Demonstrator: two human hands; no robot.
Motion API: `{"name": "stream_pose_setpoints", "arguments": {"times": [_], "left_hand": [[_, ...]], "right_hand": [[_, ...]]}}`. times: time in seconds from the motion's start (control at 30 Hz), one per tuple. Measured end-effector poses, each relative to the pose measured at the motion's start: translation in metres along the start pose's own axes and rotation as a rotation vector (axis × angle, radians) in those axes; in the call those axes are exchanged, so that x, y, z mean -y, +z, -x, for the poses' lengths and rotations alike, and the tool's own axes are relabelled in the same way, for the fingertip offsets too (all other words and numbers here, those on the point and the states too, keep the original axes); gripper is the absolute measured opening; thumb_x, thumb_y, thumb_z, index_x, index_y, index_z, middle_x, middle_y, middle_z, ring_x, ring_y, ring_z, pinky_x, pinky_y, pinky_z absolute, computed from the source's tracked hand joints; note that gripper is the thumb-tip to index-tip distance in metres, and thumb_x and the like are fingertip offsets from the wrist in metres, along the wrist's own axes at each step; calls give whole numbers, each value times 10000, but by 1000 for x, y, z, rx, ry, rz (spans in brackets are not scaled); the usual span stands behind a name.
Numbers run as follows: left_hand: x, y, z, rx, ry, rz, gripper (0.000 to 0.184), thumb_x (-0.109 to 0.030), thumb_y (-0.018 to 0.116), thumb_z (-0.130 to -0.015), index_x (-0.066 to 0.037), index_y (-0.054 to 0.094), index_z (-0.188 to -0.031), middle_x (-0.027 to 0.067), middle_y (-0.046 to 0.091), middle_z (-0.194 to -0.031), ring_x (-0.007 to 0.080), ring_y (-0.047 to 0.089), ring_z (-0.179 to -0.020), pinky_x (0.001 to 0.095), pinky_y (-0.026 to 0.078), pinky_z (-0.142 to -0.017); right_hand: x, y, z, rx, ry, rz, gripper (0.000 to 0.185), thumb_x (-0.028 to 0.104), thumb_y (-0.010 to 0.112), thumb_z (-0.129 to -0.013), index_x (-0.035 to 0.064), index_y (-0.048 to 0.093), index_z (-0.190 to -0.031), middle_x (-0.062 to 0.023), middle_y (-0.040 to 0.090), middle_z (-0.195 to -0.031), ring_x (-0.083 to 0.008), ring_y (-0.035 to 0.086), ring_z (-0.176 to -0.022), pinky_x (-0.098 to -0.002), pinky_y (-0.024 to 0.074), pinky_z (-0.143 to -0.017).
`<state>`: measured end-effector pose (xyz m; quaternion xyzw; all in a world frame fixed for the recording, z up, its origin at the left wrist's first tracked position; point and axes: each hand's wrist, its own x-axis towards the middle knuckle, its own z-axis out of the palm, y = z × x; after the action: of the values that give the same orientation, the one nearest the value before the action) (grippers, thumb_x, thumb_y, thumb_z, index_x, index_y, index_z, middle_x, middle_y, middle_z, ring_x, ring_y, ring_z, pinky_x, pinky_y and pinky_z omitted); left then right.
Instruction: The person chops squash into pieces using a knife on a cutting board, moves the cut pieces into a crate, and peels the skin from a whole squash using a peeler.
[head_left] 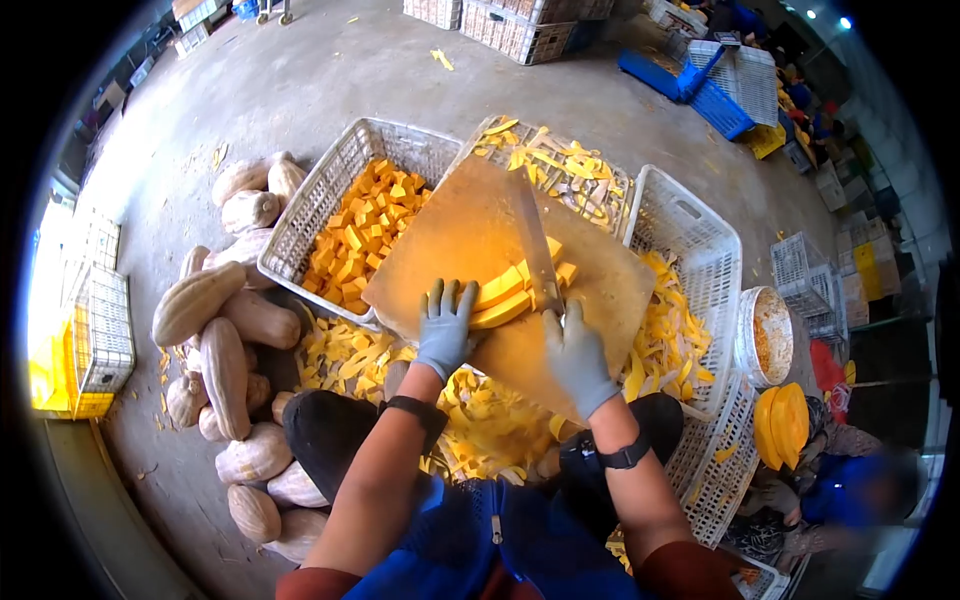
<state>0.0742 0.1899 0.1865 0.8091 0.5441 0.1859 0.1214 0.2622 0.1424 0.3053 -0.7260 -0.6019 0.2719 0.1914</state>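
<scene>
My left hand [445, 328], in a grey glove, holds the left ends of several orange pumpkin strips [502, 308] against a cutting board [440, 230]. Its fingers point away from me, with the strips between forefinger and thumb. My right hand [580, 358], also gloved, is closed around the handle of a large knife [535, 235]. The blade stands across the right part of the strips, and a few cut pieces [566, 273] lie to its right. The handle itself is mostly hidden by my fingers.
A crate of pumpkin cubes [362, 225] stands at the board's left, with whole pumpkins [228, 375] heaped beyond. Yellow peelings [480, 425] lie beneath and inside a white crate [715, 250] on the right. Beside it are a white bucket [745, 335] and another person [850, 490].
</scene>
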Motion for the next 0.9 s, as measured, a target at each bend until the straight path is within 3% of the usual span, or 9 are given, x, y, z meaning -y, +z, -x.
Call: {"name": "stream_pose_setpoints", "arguments": {"times": [0.07, 0.2, 0.4, 0.57, 0.77, 0.9], "left_hand": [[1, 0, 0, 2, 10, 9, 812, -405, 690, -749, -130, 329, -1423, 205, 395, -1381, 442, 294, -1308, 541, 229, -1084], [0, 0, 1, 3, -13, -21, 849, -412, 713, -720, -139, 329, -1426, 200, 382, -1404, 437, 304, -1310, 528, 246, -1085], [35, -25, 0, 130, -43, 49, 952, -373, 790, -617, -137, 337, -1420, 203, 358, -1425, 436, 318, -1309, 473, 301, -1080], [49, -17, 7, 32, 24, 86, 862, -309, 780, -635, -147, 386, -1385, 154, 433, -1376, 369, 389, -1280, 457, 349, -1048], [43, -18, 22, -42, -63, 131, 858, -344, 770, -658, -58, 387, -1370, 164, 443, -1370, 376, 394, -1276, 457, 339, -1059], [44, -12, 23, -76, -56, 102, 855, -312, 768, -665, -44, 373, -1375, 176, 453, -1353, 382, 383, -1279, 447, 340, -1058]], "right_hand": [[-10, 32, -2, 65, 80, 88, 345, 338, 450, -932, 13, 476, -1045, -302, 620, -827, -485, 595, -786, -548, 467, -705], [-44, 48, -11, 88, -59, 122, 337, 332, 444, -937, 19, 464, -1062, -290, 620, -801, -476, 597, -752, -548, 467, -671], [8, 21, 19, 2, -70, 41, 364, 342, 428, -938, 6, 446, -1078, -295, 620, -796, -461, 606, -736, -548, 470, -662], [-13, 73, 2, 89, -35, 215, 347, 336, 431, -941, 17, 453, -1074, -302, 616, -780, -462, 607, -735, -542, 473, -644], [29, 34, 23, 3, -67, 49, 357, 339, 409, -950, 5, 470, -1058, -301, 626, -824, -477, 608, -791, -552, 471, -716], [17, 73, 11, 230, -1, 179, 371, 350, 408, -950, 3, 474, -1066, -303, 627, -840, -482, 604, -788, -547, 470, -726]]}}
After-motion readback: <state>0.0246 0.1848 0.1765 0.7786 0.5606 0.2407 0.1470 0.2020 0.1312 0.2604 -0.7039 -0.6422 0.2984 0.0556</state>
